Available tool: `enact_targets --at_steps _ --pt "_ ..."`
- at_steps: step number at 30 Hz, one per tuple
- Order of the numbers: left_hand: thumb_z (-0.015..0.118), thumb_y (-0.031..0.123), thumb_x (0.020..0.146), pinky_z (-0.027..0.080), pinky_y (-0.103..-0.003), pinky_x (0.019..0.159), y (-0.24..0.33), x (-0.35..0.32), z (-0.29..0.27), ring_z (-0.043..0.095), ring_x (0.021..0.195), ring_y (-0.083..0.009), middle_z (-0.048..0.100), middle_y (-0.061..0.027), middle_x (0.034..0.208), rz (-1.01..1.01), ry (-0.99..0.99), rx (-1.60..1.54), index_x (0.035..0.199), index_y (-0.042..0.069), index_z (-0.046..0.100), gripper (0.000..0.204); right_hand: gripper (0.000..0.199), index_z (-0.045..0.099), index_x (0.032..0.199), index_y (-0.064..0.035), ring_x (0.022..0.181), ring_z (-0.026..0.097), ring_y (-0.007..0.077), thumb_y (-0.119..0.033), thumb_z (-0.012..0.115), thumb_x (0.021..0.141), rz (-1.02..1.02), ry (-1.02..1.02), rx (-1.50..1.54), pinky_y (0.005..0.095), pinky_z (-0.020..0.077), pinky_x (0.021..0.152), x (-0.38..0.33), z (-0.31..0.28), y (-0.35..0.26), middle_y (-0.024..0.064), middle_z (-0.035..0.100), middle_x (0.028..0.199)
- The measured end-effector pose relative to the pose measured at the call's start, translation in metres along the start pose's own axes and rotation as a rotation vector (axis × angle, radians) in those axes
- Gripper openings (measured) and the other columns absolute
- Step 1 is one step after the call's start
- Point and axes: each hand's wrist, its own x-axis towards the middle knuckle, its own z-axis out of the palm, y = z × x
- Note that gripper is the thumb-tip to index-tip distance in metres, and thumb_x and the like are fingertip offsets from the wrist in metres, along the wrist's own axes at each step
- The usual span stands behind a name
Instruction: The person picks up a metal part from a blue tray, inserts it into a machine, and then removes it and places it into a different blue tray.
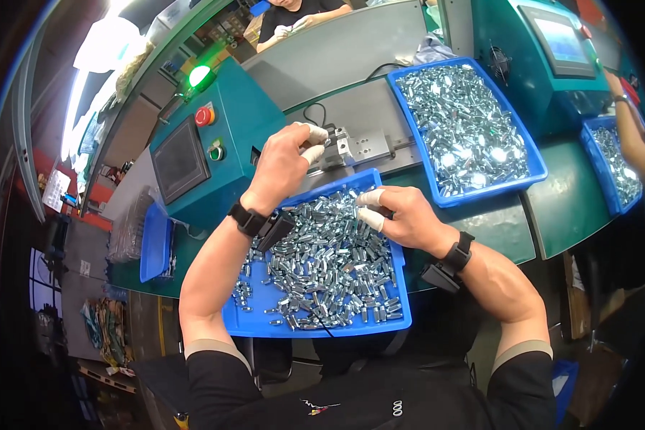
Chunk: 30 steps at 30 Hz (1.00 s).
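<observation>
Pinched fingertips of the left hand (283, 161) press a small metal part, barely visible, at the machine's steel fixture (355, 147). Right hand (401, 215) closes on another from the near blue tray (265, 297); loading seems underway, seating next needs alignment.

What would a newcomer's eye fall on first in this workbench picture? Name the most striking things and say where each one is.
Two bright blue trays heaped with shiny metal parts: the near tray under the hands, the far tray at upper right. The left hand reaches to a small metal fixture beyond the near tray, while the right hand picks among its parts. A green lamp glows upper left.
</observation>
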Motion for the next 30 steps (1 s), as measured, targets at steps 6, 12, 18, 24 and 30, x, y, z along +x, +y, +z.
enact_targets --at_steps 6,12,18,24,30 --pt "0.074 0.002 0.099 0.058 -0.030 0.083 0.002 0.019 0.007 0.072 0.092 -0.0135 0.077 -0.0062 0.102 0.044 -0.056 0.080 0.120 0.001 0.076 0.021 0.023 0.079 0.112 -0.0059 0.076 0.074 0.0323 -0.023 0.082 0.096 -0.016 0.010 -0.035 0.0408 0.0585 0.068 0.000 -0.001 0.000 0.0137 0.076 0.090" --pt "0.075 0.005 0.098 0.057 -0.029 0.081 0.010 0.022 0.011 0.069 0.088 -0.0114 0.075 -0.0028 0.098 -0.050 -0.060 -0.161 0.120 0.003 0.076 0.021 0.025 0.079 0.114 -0.0047 0.077 0.075 0.0340 -0.017 0.084 0.093 -0.058 -0.010 -0.063 0.0397 0.0593 0.068 -0.001 -0.002 0.002 0.0161 0.077 0.092" --pt "0.077 0.008 0.097 0.056 -0.029 0.079 0.004 0.044 0.006 0.069 0.088 -0.0104 0.076 -0.0039 0.099 -0.215 -0.075 -0.132 0.116 0.002 0.074 0.020 0.025 0.078 0.113 -0.0049 0.075 0.074 0.0335 -0.016 0.085 0.092 -0.047 -0.011 -0.053 0.0408 0.0580 0.066 0.002 -0.001 0.001 0.0154 0.076 0.090" --pt "0.077 0.007 0.097 0.056 -0.029 0.078 -0.013 0.057 0.026 0.069 0.087 -0.0111 0.076 -0.0043 0.098 -0.135 -0.093 -0.139 0.115 0.000 0.072 0.019 0.023 0.080 0.109 -0.0070 0.077 0.074 0.0349 -0.026 0.080 0.097 0.013 -0.024 -0.038 0.0432 0.0586 0.069 0.003 -0.003 -0.002 0.0142 0.076 0.089" --pt "0.077 0.007 0.098 0.056 -0.030 0.078 -0.020 0.052 0.037 0.069 0.087 -0.0120 0.076 -0.0045 0.097 -0.027 -0.088 -0.114 0.114 0.000 0.073 0.018 0.023 0.079 0.108 -0.0063 0.077 0.074 0.0348 -0.026 0.081 0.096 -0.031 -0.013 -0.051 0.0432 0.0586 0.069 0.001 -0.001 0.000 0.0142 0.076 0.088"
